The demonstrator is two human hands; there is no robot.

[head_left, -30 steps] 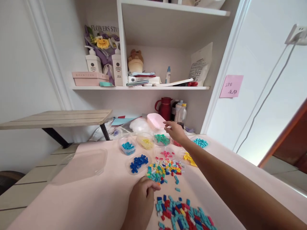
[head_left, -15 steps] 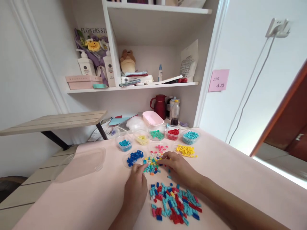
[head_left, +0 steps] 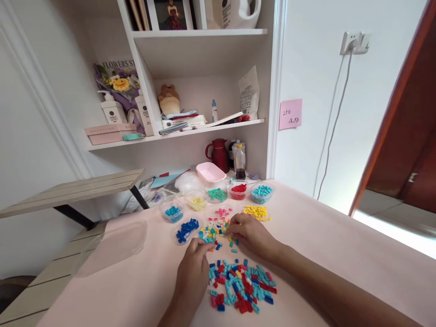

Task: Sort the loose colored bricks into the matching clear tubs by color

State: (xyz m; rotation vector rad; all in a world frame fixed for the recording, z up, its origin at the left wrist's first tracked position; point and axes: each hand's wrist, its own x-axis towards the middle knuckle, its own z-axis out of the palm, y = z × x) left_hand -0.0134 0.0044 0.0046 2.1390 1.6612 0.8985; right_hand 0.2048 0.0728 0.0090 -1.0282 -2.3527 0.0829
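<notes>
Pink table (head_left: 323, 245) strewn with beads (head_left: 240, 284), white shelving (head_left: 200, 81) behind, left hand (head_left: 192, 272) and right hand (head_left: 250, 234) fingers curled, grip unclear.

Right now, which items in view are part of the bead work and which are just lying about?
In use: left hand and right hand at the small mixed pile; large mixed pile; sorted tubs, e.g. red tub, teal tub; dark blue beads.

Lying about: red jug, pink box, sticky note, clear lid.
</notes>
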